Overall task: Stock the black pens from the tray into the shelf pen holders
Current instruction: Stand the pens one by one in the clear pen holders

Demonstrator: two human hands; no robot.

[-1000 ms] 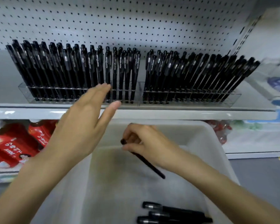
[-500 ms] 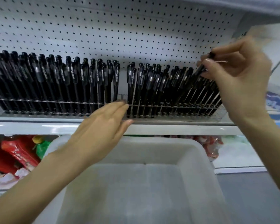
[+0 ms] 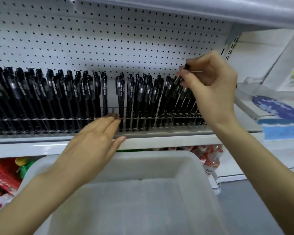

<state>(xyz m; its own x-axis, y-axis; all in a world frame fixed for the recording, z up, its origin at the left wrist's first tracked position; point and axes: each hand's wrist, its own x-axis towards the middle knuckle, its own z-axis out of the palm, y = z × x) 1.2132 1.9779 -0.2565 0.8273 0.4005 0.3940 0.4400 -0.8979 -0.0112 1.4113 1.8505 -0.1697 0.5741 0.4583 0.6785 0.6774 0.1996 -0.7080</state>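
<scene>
Far to the left of both hands, under the shelf (image 3: 159,141), some red packets (image 3: 2,177) lie on a lower level. Above them the left pen holder (image 3: 41,119) is packed with black pens (image 3: 54,92) from end to end, and I see no free slot in it. The left hand (image 3: 90,150) is flat and holds nothing. Its straight fingers, close together, touch the front rail just where the two holders meet. I think it steadies the holder. Below this hand, toward the person, stands the white tray (image 3: 143,156). The part of its floor that shows has no pens. Its near end is cut by the picture edge, so I cannot tell if some remain. Right of the left hand, the right pen holder (image 3: 151,117) is also nearly full. The right hand (image 3: 210,85) pinches one pen (image 3: 178,79) by its cap between thumb and finger. The pen is tilted, and its lower end goes down among the pens under this hand. Whether it sits in a slot is hidden. In my judgement the task is almost done: this pen must be seated, then the tray checked
</scene>
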